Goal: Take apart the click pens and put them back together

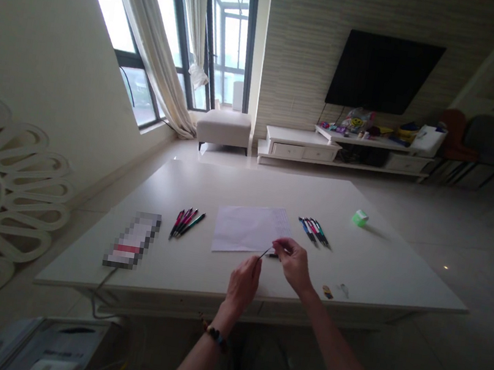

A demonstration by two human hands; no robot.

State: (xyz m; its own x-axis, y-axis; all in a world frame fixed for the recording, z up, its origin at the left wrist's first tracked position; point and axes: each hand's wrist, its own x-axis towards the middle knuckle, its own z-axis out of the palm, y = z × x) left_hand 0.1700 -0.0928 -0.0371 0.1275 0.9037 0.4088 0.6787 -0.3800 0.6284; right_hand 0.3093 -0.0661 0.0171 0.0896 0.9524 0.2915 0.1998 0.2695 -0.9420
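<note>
A thin dark stick that looks like a pen refill [265, 252] slants between my two hands above the table's front part. Its lower end is in the closed fingers of my left hand [242, 283]. The fingertips of my right hand [293, 263] pinch around its upper end, partly hiding it. Just behind the hands lies a short dark pen part [272, 255], by the lower right corner of a white sheet of paper [247, 228]. Several pens [186, 223] with red and dark barrels lie left of the paper, and more pens [315, 232] lie to its right.
On the white table [368, 271] are a blurred-out phone-like device [133, 240] with a cable at left, a green box [360, 218] at right, and a small yellow-and-dark item [327, 291] near the front edge. A TV stand [299, 146] stands beyond.
</note>
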